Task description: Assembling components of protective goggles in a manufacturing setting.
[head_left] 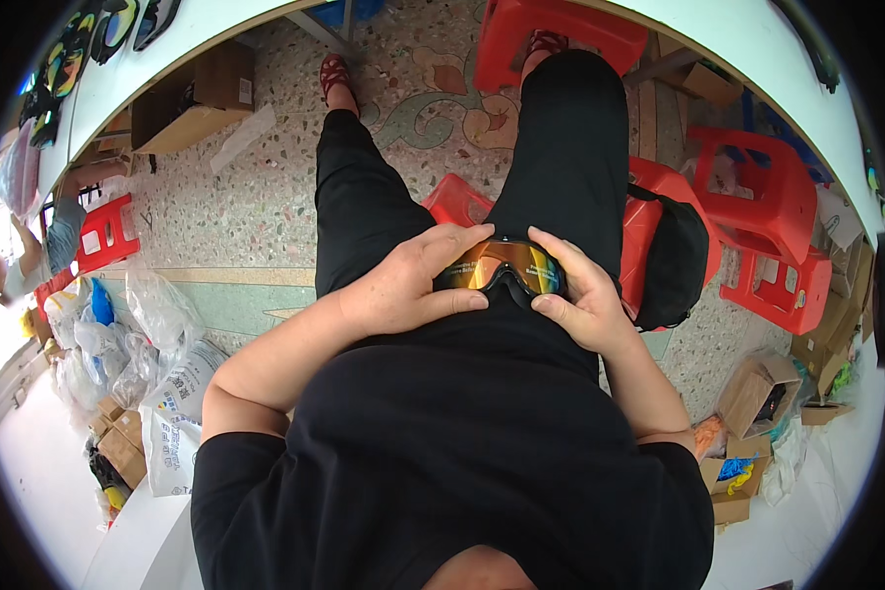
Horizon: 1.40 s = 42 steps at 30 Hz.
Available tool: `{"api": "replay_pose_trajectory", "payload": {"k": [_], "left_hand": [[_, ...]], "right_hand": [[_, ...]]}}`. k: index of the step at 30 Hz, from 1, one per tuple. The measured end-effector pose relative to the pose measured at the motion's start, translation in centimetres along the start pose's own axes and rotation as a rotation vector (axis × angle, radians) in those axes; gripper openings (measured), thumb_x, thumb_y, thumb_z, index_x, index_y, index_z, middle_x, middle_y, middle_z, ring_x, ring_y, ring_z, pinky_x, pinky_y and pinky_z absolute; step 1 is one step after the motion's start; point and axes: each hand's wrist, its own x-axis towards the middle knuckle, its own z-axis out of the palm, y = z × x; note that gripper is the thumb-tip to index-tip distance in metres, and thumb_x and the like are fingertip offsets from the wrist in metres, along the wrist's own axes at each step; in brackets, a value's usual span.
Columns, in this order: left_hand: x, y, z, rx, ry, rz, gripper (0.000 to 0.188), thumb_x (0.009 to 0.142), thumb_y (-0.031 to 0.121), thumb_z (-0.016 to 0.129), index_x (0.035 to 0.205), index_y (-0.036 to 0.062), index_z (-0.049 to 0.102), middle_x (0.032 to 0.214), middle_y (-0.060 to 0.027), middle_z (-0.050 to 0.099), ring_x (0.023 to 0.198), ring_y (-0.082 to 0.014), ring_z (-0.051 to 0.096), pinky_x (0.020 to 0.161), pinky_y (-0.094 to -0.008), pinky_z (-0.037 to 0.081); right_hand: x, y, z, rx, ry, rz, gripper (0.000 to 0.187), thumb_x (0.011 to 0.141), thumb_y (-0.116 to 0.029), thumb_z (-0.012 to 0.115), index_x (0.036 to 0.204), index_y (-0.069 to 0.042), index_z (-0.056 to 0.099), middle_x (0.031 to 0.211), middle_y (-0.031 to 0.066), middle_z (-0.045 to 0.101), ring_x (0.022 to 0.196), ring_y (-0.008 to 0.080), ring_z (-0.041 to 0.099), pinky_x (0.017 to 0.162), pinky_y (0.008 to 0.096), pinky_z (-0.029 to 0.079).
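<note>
An open cardboard box (754, 446) at the lower right of the frame holds blue and yellow items (734, 468); clear plastic bags (98, 339) crowd the left, their contents hard to make out. Orange-mirrored goggles (479, 267) rest over the person's lap at the centre, grasped at either end by the left hand (418, 280) and right hand (592, 303), fingers above, thumbs below, parted by the lens's height.

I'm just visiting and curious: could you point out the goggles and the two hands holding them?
goggles (504, 256): head view, on the lens above the nose notch
left hand (410, 276): head view, on its back
right hand (591, 307): head view, on its back
</note>
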Motion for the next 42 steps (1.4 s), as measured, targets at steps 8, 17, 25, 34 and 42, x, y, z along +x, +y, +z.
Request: {"api": "replay_pose_trajectory", "payload": {"k": [8, 17, 25, 34, 42], "left_hand": [[-0.6, -0.1, 1.9, -0.098, 0.146, 0.014, 0.066, 0.087, 0.023, 0.075, 0.139, -0.0034, 0.045, 0.114, -0.0183, 0.059, 0.106, -0.0286, 0.06, 0.094, -0.0349, 0.048], [2.0, 0.0, 3.9, 0.216, 0.597, 0.163, 0.054, 0.069, 0.004, 0.069, 0.119, -0.0057, 0.053, 0.098, -0.0177, 0.06, 0.085, -0.0322, 0.062, 0.075, -0.0372, 0.051], [3.7, -1.0, 4.1, 0.323, 0.679, 0.21, 0.046, 0.064, 0.007, 0.071, 0.107, -0.0032, 0.058, 0.085, -0.0124, 0.06, 0.072, -0.0282, 0.061, 0.063, -0.036, 0.05], [4.7, -0.6, 2.8, 0.169, 0.64, -0.014, 0.04, 0.072, 0.012, 0.072, 0.109, 0.0011, 0.064, 0.096, -0.0164, 0.066, 0.087, -0.0345, 0.067, 0.077, -0.0379, 0.055], [3.1, -3.4, 3.5, -0.182, 0.561, -0.293, 0.034, 0.088, 0.023, 0.07, 0.11, -0.0032, 0.065, 0.097, -0.0201, 0.07, 0.093, -0.0268, 0.07, 0.083, -0.0337, 0.053]], "right_hand": [[-0.2, -0.5, 2.6, 0.357, 0.148, 0.137, 0.064, 0.084, -0.009, 0.076, 0.139, 0.005, 0.046, 0.131, 0.0117, 0.056, 0.124, 0.0184, 0.052, 0.106, 0.0317, 0.038], [3.0, 0.2, 4.3, -0.355, 0.53, -0.225, 0.051, 0.07, -0.008, 0.074, 0.117, 0.003, 0.058, 0.108, 0.014, 0.064, 0.097, 0.0234, 0.064, 0.087, 0.0328, 0.051], [4.1, 1.3, 3.9, -0.301, 0.574, -0.148, 0.046, 0.068, -0.006, 0.071, 0.112, 0.001, 0.059, 0.102, 0.013, 0.064, 0.091, 0.0224, 0.064, 0.082, 0.0323, 0.052], [3.9, 1.6, 1.8, -0.284, 0.487, -0.149, 0.059, 0.074, -0.018, 0.082, 0.123, 0.004, 0.056, 0.114, 0.017, 0.063, 0.105, 0.0271, 0.063, 0.093, 0.0346, 0.05], [0.9, 0.1, 0.6, -0.867, 0.347, -0.232, 0.044, 0.079, -0.011, 0.072, 0.12, 0.0, 0.059, 0.108, 0.0176, 0.064, 0.098, 0.034, 0.064, 0.085, 0.0404, 0.053]]}}
